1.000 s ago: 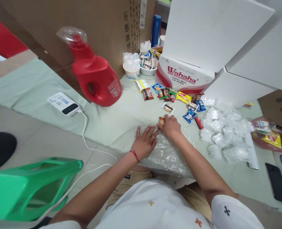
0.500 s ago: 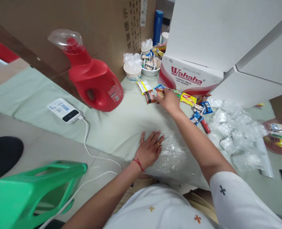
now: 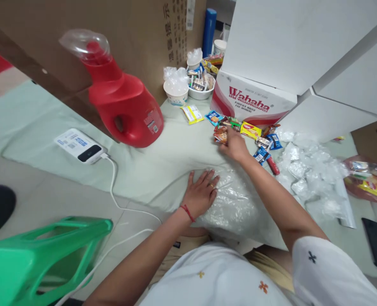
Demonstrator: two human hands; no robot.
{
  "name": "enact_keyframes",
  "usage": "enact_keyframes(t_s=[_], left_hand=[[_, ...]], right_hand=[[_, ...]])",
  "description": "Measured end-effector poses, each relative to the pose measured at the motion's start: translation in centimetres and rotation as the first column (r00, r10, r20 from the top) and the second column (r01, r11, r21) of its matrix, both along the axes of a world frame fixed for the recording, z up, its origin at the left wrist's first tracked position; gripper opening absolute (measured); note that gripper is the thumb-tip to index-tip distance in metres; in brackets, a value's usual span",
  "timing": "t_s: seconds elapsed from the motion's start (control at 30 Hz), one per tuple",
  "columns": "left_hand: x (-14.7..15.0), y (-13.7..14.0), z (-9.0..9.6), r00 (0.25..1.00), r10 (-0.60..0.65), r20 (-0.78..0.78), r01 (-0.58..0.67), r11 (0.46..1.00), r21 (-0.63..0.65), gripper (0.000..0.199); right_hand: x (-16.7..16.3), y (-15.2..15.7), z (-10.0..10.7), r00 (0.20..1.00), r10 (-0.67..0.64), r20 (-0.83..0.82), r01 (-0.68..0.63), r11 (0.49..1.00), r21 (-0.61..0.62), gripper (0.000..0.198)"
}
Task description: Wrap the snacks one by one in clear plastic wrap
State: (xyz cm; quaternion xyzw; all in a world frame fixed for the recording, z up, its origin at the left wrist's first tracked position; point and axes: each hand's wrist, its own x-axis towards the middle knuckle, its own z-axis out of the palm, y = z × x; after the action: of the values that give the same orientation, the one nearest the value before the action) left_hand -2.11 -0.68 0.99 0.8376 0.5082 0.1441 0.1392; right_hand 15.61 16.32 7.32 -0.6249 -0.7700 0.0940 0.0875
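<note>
My left hand [image 3: 200, 194] lies flat, fingers spread, at the left edge of a clear plastic bag [image 3: 235, 199] at the front of the cloth. My right hand [image 3: 236, 145] has its fingers closed on a brown snack packet [image 3: 220, 135], partly covered by the fingers. Just beyond it is a blue snack packet [image 3: 214, 117], and farther left a yellow and white packet [image 3: 192, 114]. To the right lie a yellow packet [image 3: 250, 130], blue packets [image 3: 274, 142] and a red wrapped stick [image 3: 273, 166].
A white Wahaba-style water carton [image 3: 254, 102] stands behind the snacks. Crumpled clear bags [image 3: 309, 178] heap at right. A red jug [image 3: 127, 106], paper cup [image 3: 175, 92], snack bowl [image 3: 201, 93] and corded white device [image 3: 80, 145] stand leftward. A green stool [image 3: 16, 255] is below.
My right hand has moved right and slightly nearer, taking the brown packet from beside the yellow and white one. The blue packet is now uncovered. My left hand stays flat on the bag.
</note>
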Motion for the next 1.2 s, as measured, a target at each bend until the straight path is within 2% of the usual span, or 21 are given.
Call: enact_keyframes(t_s=[0.1, 0.2, 0.3, 0.4, 0.53, 0.67, 0.73, 0.8, 0.87, 0.93, 1.03, 1.1, 1.17, 1.2], left_hand=[[-0.3, 1.9, -0.1, 1.000, -0.007, 0.010, 0.008, 0.999, -0.036, 0.049], [-0.6, 3.6, -0.3, 1.000, -0.027, 0.006, 0.027, 0.997, -0.077, 0.051], [-0.8, 4.4, -0.5, 0.999, -0.040, 0.004, 0.040, 0.996, -0.084, 0.051], [-1.0, 4.5, -0.7, 0.998, -0.056, 0.011, 0.056, 0.997, -0.059, 0.050], [-1.3, 4.9, -1.1, 0.999, -0.035, 0.025, 0.036, 0.998, -0.044, 0.050], [-1.9, 5.6, -0.6, 0.997, -0.004, 0.083, 0.010, 0.997, -0.075, 0.047], [-2.1, 5.6, 0.4, 0.991, 0.016, 0.135, -0.010, 0.999, -0.041, 0.040], [-1.9, 5.2, 1.9, 0.981, 0.081, 0.178, -0.091, 0.995, 0.049, 0.033], [-1.5, 4.4, 3.5, 0.960, 0.178, 0.216, -0.214, 0.965, 0.154, 0.028], [-1.0, 3.3, 4.4, 0.945, 0.217, 0.245, -0.270, 0.940, 0.210, 0.027], [-0.6, 1.3, 3.9, 0.970, 0.117, 0.214, -0.156, 0.972, 0.174, 0.032], [-0.8, 0.2, 2.5, 0.986, 0.080, 0.145, -0.097, 0.989, 0.109, 0.036], [-1.3, -0.7, 0.9, 0.993, 0.094, 0.076, -0.099, 0.993, 0.063, 0.040], [-1.6, -1.1, 0.2, 0.994, 0.099, 0.051, -0.101, 0.993, 0.052, 0.042]], right_hand=[[6.1, -5.3, 1.6, 0.981, 0.106, -0.160, -0.095, 0.993, 0.074, 0.075], [9.2, -11.0, 2.9, 0.952, 0.222, -0.211, -0.219, 0.975, 0.035, 0.074], [8.4, -15.3, 2.9, 0.934, 0.295, -0.203, -0.310, 0.950, -0.046, 0.077], [5.6, -17.3, 1.8, 0.930, 0.339, -0.141, -0.358, 0.924, -0.134, 0.078], [3.5, -18.2, -0.6, 0.932, 0.355, -0.072, -0.361, 0.907, -0.216, 0.079], [4.6, -18.8, -1.8, 0.938, 0.309, -0.159, -0.333, 0.931, -0.150, 0.090], [5.3, -18.9, -2.0, 0.943, 0.277, -0.184, -0.301, 0.946, -0.117, 0.086], [5.6, -18.9, -2.2, 0.949, 0.254, -0.185, -0.278, 0.954, -0.113, 0.072], [5.3, -19.1, -2.4, 0.953, 0.241, -0.184, -0.265, 0.957, -0.118, 0.063], [5.0, -19.5, -2.6, 0.954, 0.230, -0.190, -0.254, 0.961, -0.112, 0.063], [5.7, -19.1, -2.4, 0.937, 0.237, -0.259, -0.271, 0.957, -0.107, 0.072], [7.5, -17.4, -1.8, 0.942, 0.150, -0.301, -0.181, 0.981, -0.077, 0.067], [10.4, -13.9, -1.0, 0.959, -0.078, -0.273, 0.079, 0.997, -0.009, 0.054], [12.0, -11.7, -0.7, 0.950, -0.213, -0.227, 0.225, 0.974, 0.029, 0.050]])
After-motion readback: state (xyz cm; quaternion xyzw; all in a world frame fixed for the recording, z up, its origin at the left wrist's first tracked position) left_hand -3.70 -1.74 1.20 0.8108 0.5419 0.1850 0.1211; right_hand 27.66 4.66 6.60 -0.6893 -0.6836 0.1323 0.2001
